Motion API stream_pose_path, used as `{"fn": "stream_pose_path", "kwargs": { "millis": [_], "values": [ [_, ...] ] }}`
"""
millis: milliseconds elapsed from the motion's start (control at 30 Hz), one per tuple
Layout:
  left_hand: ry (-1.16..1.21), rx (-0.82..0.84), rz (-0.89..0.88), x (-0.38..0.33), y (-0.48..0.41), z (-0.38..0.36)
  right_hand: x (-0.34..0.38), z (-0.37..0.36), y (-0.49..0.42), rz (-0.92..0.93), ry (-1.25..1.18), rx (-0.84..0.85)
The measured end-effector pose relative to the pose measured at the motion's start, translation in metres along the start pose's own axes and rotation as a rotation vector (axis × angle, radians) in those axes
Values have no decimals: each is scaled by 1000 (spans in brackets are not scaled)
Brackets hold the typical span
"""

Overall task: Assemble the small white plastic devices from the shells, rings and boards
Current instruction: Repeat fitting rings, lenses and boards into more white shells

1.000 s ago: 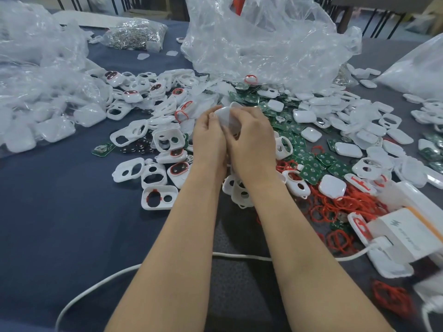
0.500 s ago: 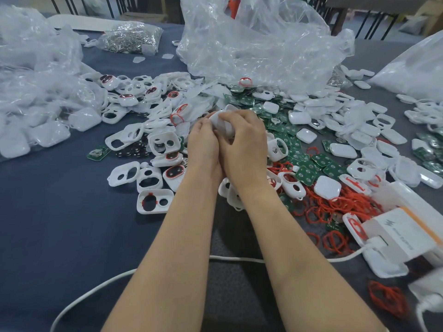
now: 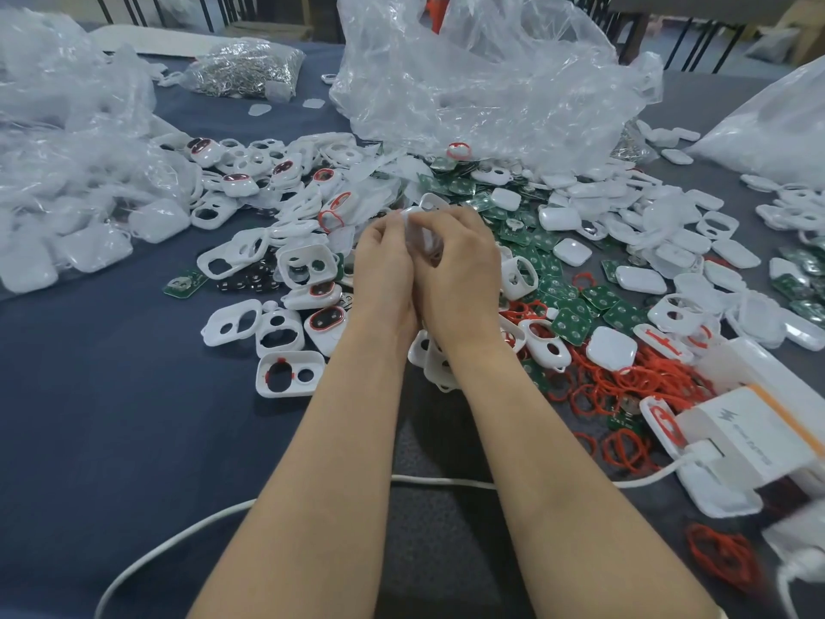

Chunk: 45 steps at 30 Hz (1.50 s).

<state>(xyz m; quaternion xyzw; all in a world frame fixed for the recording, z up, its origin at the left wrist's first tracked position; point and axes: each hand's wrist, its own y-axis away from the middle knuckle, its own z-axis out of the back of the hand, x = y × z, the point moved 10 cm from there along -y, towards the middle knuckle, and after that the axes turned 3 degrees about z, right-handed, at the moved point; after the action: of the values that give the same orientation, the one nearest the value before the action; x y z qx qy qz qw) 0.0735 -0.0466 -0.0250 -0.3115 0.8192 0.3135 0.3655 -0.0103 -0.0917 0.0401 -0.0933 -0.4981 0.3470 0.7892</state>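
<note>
**Currently: seating step, one shell in both hands**

Your left hand (image 3: 384, 256) and right hand (image 3: 460, 270) are both curled round one small white plastic shell (image 3: 417, 221), fingers (image 3: 446, 223) pinching its edges. It's held up above the dark blue bench (image 3: 111, 417), over the parts pile. I can't tell if a ring or board is inside, since your hands hide it.

It looks like you're pressing parts home. The next move probably calls for an even squeeze round the rim so nothing skews. Loose red rubber rings (image 3: 625, 382) and green square circuit boards (image 3: 571, 323) lie just right of your right wrist for the next unit.
</note>
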Motion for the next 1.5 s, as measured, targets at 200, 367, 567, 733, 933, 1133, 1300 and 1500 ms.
{"fn": "stream_pose_path", "kwargs": {
  "millis": [200,367,567,733,933,1133,1300,1500],
  "values": [
    [-45,-5,-56,-6,-1,0,4,3,2,24,-39,-39],
    [-29,-21,-84,-9,-1,5,10,1,4,85,29,-43],
    [133,6,-41,-13,2,2,3,11,-4,44,-90,-5],
    [74,93,-70,-14,5,-9,-34,11,-10,-210,-275,132],
    [-9,179,-96,-12,9,-20,-42,10,-13,-226,-272,144],
    [-87,243,-124,-10,9,-24,-50,5,-9,-306,-324,105],
    [-402,105,-273,-15,2,-10,-55,14,-13,-311,-406,46],
    [-470,192,-272,-13,2,-15,-60,18,-16,-319,-535,61]
  ]
}}
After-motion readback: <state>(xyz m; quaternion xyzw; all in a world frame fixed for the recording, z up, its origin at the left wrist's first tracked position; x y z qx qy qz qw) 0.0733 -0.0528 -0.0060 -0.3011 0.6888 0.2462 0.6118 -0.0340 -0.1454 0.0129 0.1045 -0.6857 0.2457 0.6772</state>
